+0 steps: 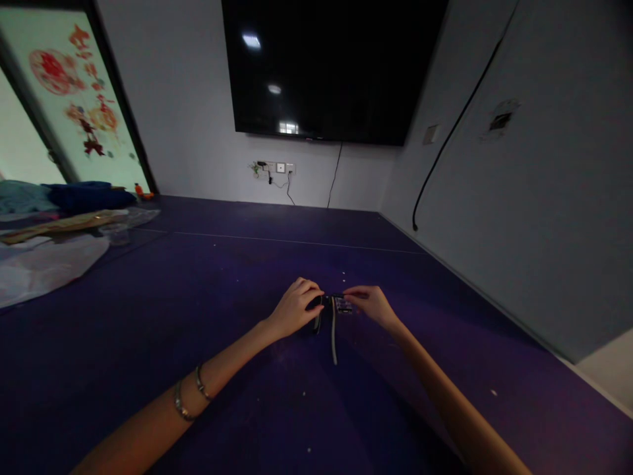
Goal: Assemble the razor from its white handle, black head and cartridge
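My left hand (pixel 295 309) is closed, thumb and fingers pinching one end of a thin dark strip (pixel 332 295). At its other end, the thumb and fingertips of my right hand (pixel 373 305) are pressed together on it. A pale, narrow, slightly curved strip (pixel 334 340) extends toward me from between the hands. Beside my left fingertips is a shorter grey-and-dark strip (pixel 317 323). Just under my right fingertips lies a small flat piece with a light and dark pattern (pixel 343 307). The exact kind of these small things is too small to tell.
The hands work over a wide purple surface (pixel 222 382) with small white specks. Cloths (pixel 91 196), a pale plastic sheet (pixel 54 267) and a clear cup (pixel 117 232) lie at the far left. Sockets with cords (pixel 280 167) are on the wall beneath a large television (pixel 326 72).
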`<state>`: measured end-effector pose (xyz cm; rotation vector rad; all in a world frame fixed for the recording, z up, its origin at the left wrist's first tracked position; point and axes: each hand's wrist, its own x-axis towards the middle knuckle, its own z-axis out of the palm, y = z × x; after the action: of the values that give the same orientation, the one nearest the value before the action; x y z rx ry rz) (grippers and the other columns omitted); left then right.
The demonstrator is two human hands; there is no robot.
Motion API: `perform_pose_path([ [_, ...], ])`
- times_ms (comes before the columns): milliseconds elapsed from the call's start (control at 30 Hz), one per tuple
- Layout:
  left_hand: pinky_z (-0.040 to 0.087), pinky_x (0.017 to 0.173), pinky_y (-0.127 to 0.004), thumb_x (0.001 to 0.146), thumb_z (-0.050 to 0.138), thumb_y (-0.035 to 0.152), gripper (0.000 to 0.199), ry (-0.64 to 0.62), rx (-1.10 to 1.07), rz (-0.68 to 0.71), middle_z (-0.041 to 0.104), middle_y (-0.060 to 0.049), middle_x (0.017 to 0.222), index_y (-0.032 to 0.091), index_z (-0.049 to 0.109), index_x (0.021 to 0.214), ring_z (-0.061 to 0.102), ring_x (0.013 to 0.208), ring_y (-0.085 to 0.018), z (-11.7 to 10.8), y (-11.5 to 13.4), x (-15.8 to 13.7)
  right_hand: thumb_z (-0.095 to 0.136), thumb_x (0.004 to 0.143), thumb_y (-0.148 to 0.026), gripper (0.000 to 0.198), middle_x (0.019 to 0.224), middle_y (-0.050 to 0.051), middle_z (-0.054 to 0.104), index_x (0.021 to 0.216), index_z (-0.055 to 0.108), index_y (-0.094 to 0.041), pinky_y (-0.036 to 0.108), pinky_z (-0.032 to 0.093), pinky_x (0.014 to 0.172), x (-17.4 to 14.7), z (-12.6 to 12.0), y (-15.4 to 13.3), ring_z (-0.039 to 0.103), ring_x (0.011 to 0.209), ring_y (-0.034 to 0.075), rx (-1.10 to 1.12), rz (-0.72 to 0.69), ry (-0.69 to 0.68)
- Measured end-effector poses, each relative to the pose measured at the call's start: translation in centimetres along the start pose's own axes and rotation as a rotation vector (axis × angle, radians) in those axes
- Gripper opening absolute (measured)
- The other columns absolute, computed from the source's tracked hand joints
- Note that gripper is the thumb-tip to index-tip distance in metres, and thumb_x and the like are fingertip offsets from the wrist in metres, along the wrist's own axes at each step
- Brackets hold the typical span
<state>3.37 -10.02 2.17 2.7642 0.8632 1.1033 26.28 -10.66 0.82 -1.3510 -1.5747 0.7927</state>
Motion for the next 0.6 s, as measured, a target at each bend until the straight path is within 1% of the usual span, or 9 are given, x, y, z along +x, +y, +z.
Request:
perform_pose_path([
  [100,0.04,0.088,-0.036,0.078,0.06,0.028,0.024,-0.058,0.002,-0.022,0.059,-0.005,0.1,0.02,0.061,0.101,0.047,0.099,-0.02,0.8,-0.2,0.3,0.06,0.068,-0.032,0.027,0.078,0.009,0.07,0.082,0.07,-0.012,0.023,0.045,0.048,0.5,-0.5,1.7,0.062,0.064,0.017,-0.096,0.014,0.089],
  [167,0.039,0.089,-0.035,0.076,0.063,0.029,0.027,-0.11,0.015,-0.022,0.06,-0.005,0.102,0.019,0.061,0.101,0.047,0.1,-0.02,1.6,-0.3,0.7,0.058,0.069,-0.03,0.025,0.078,0.009,0.07,0.08,0.07,-0.012,0.025,0.047,0.054,0.7,-0.6,2.5,0.063,0.067,0.018,-0.175,-0.009,0.115],
  [267,0.037,0.089,-0.036,0.075,0.064,0.031,0.035,-0.177,0.047,-0.03,0.061,-0.006,0.106,0.019,0.058,0.108,0.047,0.102,-0.022,3.4,-0.5,1.7,0.056,0.07,-0.027,0.02,0.079,0.009,0.071,0.076,0.07,-0.014,0.028,0.048,0.067,0.8,-0.6,3.1,0.064,0.074,0.019,-0.271,-0.049,0.097],
  [333,0.036,0.088,-0.037,0.075,0.063,0.032,0.04,-0.206,0.077,-0.038,0.061,-0.007,0.108,0.019,0.055,0.112,0.046,0.104,-0.023,4.7,-0.7,2.4,0.054,0.07,-0.024,0.019,0.079,0.008,0.071,0.075,0.07,-0.014,0.029,0.047,0.071,0.9,-0.4,3.4,0.064,0.076,0.019,-0.294,-0.058,0.072],
  [467,0.036,0.086,-0.036,0.075,0.062,0.03,0.045,-0.261,0.107,-0.056,0.062,-0.009,0.107,0.017,0.052,0.117,0.047,0.104,-0.025,6.7,-1.0,3.7,0.053,0.07,-0.021,0.02,0.078,0.007,0.071,0.077,0.071,-0.015,0.028,0.047,0.071,1.0,-0.2,3.8,0.064,0.074,0.019,-0.311,-0.059,0.048],
  [600,0.035,0.083,-0.037,0.075,0.062,0.029,0.043,-0.308,0.135,-0.056,0.063,-0.009,0.103,0.017,0.053,0.115,0.048,0.102,-0.027,7.7,-1.0,4.3,0.053,0.071,-0.02,0.02,0.077,0.007,0.071,0.078,0.071,-0.016,0.028,0.047,0.069,1.0,-0.1,4.1,0.065,0.072,0.019,-0.358,-0.067,0.042],
])
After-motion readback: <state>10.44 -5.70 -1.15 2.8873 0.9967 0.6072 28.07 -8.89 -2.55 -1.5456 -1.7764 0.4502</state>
